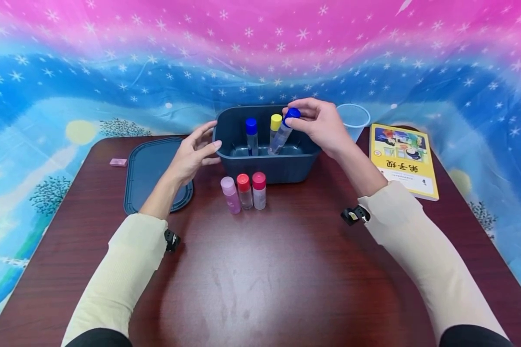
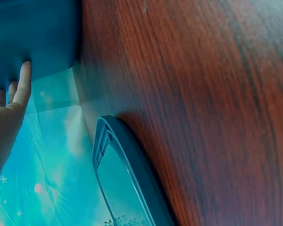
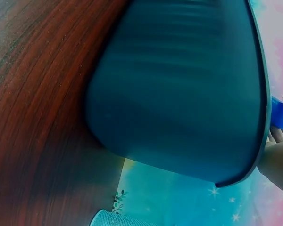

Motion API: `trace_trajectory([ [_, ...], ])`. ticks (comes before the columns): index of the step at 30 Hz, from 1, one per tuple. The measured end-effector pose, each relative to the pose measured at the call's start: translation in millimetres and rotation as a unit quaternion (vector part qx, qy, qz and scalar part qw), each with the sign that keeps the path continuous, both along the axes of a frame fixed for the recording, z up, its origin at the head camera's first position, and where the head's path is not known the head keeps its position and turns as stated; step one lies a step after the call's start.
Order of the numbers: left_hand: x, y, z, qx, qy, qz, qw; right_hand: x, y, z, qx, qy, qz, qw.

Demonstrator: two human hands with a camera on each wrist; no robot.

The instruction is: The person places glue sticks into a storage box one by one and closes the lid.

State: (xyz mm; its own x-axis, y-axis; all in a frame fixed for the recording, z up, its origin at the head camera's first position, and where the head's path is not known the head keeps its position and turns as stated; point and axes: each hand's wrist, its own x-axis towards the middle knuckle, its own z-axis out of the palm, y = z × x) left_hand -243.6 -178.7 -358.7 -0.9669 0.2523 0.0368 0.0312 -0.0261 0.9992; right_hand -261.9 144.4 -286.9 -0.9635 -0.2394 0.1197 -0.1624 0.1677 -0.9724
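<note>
My right hand (image 1: 319,123) pinches a clear tube with a blue cap (image 1: 282,132), holding it tilted inside a dark plastic bin (image 1: 265,168). Only the blue cap and some fingers show past the bin's rim in the right wrist view. Inside the bin stand another blue-capped tube (image 1: 252,137) and a yellow-capped tube (image 1: 275,124), which the held one partly overlaps. At the bin's left end rests my left hand (image 1: 193,152), its thumb at the rim; in the left wrist view its fingers (image 2: 23,87) lie straight against the outer wall.
Three small bottles stand before the bin: pink (image 1: 231,197), red-capped (image 1: 245,195) and crimson-capped (image 1: 259,195). A dark lid (image 1: 149,168) lies left, beside a small pink block (image 1: 118,162). Right are a clear cup (image 1: 356,118) and a yellow book (image 1: 404,161). Patterned cloth hangs behind.
</note>
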Motion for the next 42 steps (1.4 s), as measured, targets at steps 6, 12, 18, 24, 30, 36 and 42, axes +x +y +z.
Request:
trace_trajectory([
  [6,-0.6,0.5,-1.0,-0.001,0.002,-0.002,1.0,-4.8,-3,-2.8,0.047,0.002,-0.016,0.9988],
  [12,-0.9,-0.2,-1.3,0.004,0.001,-0.001,1.0,-11.6,-3,-4.2,0.139,0.008,-0.002,0.9903],
  [18,-1.9,0.4,-0.8,0.002,0.003,0.0,1.0,-17.1,-4,-3.6,0.205,0.003,0.016,0.9787],
  [24,-2.1,0.5,-0.4,0.0,0.006,0.002,1.0,-19.6,-6,-0.5,0.226,-0.02,0.014,0.9739],
  [30,-1.4,0.1,-1.3,0.002,0.003,0.0,1.0,-20.1,-8,-0.2,0.23,-0.046,0.002,0.972],
  [36,-2.0,0.1,-1.3,0.007,0.002,-0.001,1.0,-23.4,-10,-2.2,0.229,-0.066,-0.012,0.9712],
  [42,-1.7,0.1,-1.7,0.004,0.003,0.0,1.0,-25.9,-15,-4.0,0.23,-0.076,-0.023,0.97],
])
